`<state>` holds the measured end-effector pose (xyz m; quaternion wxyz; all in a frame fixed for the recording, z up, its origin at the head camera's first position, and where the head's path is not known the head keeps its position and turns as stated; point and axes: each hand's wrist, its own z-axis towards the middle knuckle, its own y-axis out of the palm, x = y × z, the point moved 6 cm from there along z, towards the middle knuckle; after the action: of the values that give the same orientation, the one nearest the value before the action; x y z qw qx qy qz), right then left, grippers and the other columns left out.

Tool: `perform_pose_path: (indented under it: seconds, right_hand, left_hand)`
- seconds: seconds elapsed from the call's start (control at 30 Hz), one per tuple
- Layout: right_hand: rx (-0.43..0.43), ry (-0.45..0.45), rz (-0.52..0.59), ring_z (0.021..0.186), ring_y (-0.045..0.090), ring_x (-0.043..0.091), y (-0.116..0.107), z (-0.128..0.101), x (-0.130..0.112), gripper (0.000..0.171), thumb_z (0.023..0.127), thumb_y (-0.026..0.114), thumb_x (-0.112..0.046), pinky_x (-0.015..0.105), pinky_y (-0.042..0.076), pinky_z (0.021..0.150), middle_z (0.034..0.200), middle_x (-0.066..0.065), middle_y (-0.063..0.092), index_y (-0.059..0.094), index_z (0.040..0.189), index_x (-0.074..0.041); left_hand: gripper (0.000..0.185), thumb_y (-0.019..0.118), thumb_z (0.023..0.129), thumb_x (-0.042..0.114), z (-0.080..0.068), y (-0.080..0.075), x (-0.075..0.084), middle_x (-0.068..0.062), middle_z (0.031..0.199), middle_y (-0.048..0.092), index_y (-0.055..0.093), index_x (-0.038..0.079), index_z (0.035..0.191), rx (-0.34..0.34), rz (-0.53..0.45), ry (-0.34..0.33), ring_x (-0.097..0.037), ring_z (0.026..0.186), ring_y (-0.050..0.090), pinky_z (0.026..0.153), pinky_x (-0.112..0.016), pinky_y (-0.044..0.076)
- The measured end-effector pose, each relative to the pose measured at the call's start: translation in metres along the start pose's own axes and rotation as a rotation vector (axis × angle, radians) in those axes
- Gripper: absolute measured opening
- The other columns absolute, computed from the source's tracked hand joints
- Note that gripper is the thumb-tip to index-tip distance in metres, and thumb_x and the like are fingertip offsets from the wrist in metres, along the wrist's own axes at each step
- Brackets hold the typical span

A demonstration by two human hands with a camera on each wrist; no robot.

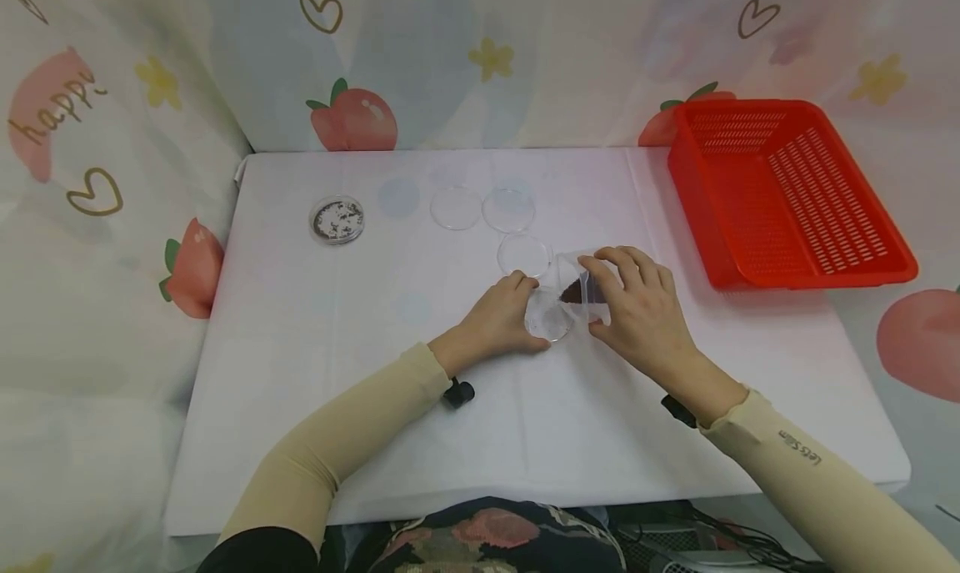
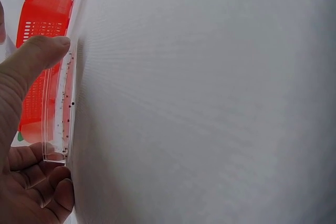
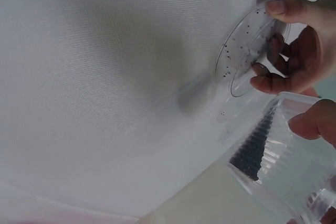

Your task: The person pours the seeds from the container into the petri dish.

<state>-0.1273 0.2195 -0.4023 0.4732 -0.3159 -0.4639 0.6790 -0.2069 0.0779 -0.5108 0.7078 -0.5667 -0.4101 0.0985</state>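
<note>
My left hand (image 1: 491,316) holds a clear round petri dish (image 1: 550,318) by its rim, thumb on the near side and fingers on the far side. Small dark specks are scattered in the dish, visible in both wrist views. In my right hand (image 1: 637,310) is a clear plastic box (image 3: 302,153), gripped between thumb and fingers. The box is tilted toward the dish, and dark grains (image 3: 254,153) have slid into its lower corner. In the head view, the box's edge is right beside the dish rim.
Three clear round dish pieces, one farther left (image 1: 455,208), one beside it (image 1: 508,210) and one nearer (image 1: 525,255), lie beyond my hands. A covered dish with dark bits (image 1: 337,220) lies at back left. A red basket (image 1: 735,248) stands back right on the white table (image 1: 360,306).
</note>
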Motion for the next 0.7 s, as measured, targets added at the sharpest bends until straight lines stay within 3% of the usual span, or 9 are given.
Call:
perform_pose_path:
  seconds: [0.7]
  right_hand:
    - [-0.013,-0.011,-0.015,0.134,0.042,0.043,0.0009,0.0001,0.0029,0.092,0.062,0.092,-0.01,0.06,0.044,0.092,0.141,0.02,0.05,0.05,0.144,-0.01]
  left_hand:
    - [0.099,0.088,0.072,0.058,-0.0004,-0.0017,0.0004,-0.007,0.131,0.055,0.05,0.004,0.145,-0.027,-0.009,-0.027,-0.019,0.114,0.059,0.102,-0.031,0.051]
